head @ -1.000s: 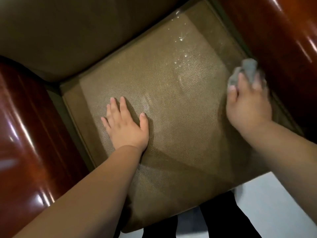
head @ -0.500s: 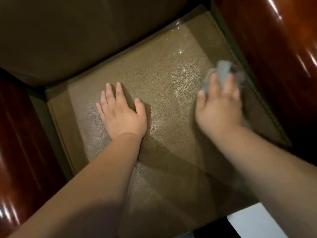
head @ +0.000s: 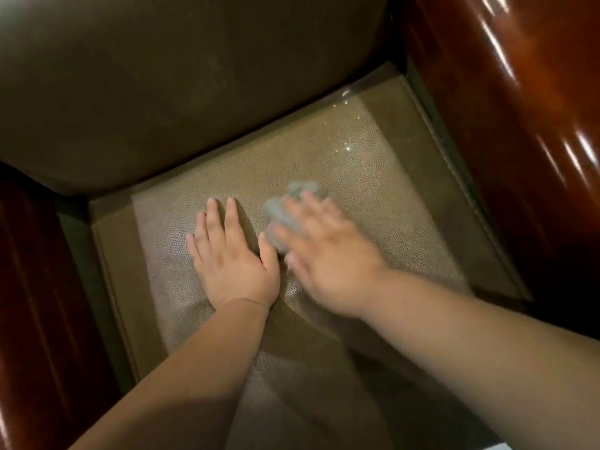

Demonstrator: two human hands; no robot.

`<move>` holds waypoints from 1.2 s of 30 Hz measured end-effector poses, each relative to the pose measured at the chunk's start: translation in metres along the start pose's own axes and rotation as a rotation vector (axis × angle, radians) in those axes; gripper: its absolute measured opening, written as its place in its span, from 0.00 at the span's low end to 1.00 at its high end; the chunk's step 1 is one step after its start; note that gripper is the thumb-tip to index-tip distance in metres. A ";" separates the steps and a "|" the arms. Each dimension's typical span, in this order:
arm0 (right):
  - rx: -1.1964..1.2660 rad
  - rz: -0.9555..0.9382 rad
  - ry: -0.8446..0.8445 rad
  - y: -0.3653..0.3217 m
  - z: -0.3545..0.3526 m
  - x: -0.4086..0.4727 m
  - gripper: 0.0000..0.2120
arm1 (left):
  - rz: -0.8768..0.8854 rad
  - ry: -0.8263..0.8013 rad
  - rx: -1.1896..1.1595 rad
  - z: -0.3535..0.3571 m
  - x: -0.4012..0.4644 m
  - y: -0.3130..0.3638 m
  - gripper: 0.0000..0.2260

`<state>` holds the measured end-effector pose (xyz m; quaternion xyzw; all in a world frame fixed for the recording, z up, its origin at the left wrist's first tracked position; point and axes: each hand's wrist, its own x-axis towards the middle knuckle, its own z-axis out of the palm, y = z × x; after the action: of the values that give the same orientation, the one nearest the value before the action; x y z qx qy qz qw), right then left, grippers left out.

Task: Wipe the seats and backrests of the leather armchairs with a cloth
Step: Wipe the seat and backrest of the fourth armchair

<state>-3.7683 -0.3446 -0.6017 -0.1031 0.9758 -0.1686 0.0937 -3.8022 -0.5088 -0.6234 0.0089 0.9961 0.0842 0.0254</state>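
I look down into a brown leather armchair. Its pebbled seat cushion [head: 383, 177] fills the middle, and the dark backrest [head: 194, 92] rises behind it. My left hand [head: 232, 254] lies flat on the seat, fingers straight. Right beside it my right hand [head: 328, 254], blurred by motion, presses a crumpled grey cloth [head: 285, 212] onto the seat with fingers spread over it. The cloth pokes out past the fingertips and nearly touches my left thumb.
Glossy red-brown wooden armrests close in the seat on the left [head: 39, 319] and right [head: 519, 125]. Small wet glints [head: 349, 146] show on the seat's far right part. A strip of pale floor [head: 487, 444] shows at the bottom edge.
My right hand has swept the cloth leftward across the seat, from the right armrest side to beside my left hand. The left hand stays planted; the view has shifted toward the backrest.
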 end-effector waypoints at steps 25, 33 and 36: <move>-0.019 0.349 0.161 0.069 -0.017 0.068 0.31 | -0.009 0.034 -0.002 0.016 0.000 -0.004 0.34; -0.030 0.575 0.143 0.134 -0.044 0.101 0.32 | -0.003 0.055 0.007 0.022 0.000 -0.006 0.35; -0.027 0.684 0.061 0.102 -0.036 0.121 0.35 | -0.003 0.050 0.014 0.023 0.001 -0.006 0.36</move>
<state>-3.9096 -0.2676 -0.6218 0.2339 0.9583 -0.1176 0.1143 -3.8025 -0.5108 -0.6472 0.0054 0.9970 0.0773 0.0005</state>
